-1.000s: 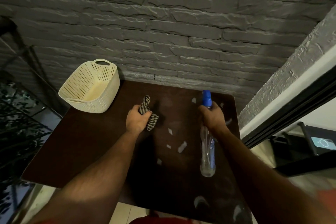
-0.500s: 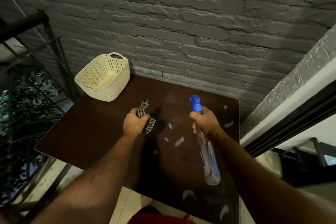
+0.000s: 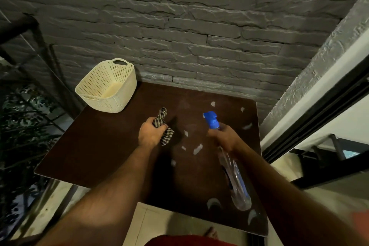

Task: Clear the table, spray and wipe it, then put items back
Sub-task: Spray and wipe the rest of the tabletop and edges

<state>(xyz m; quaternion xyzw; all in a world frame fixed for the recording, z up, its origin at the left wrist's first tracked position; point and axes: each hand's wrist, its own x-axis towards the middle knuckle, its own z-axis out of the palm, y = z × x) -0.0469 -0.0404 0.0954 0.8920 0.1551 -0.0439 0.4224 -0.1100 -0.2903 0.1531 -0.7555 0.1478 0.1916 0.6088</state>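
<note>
Now: both hands full over the table

Dark table (image 3: pixel 95 146) carries a cream basket (image 3: pixel 107 90) at its far left corner. Right hand (image 3: pixel 224 136) grips the spray bottle (image 3: pixel 237 181); left hand (image 3: pixel 149 134) clutches the checked cloth (image 3: pixel 164 132). Pale flecks (image 3: pixel 197 149) lie between.

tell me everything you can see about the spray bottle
The spray bottle is a slim, clear plastic one with a blue spray head and a blue stripe or label down its side. The right hand grips it around the neck just below the head. It is held tilted above the table, nozzle pointing away from the person toward the wall and slightly left, base toward the person. It looks nearly empty, though the liquid level is hard to tell. Nothing else touches it.
</note>
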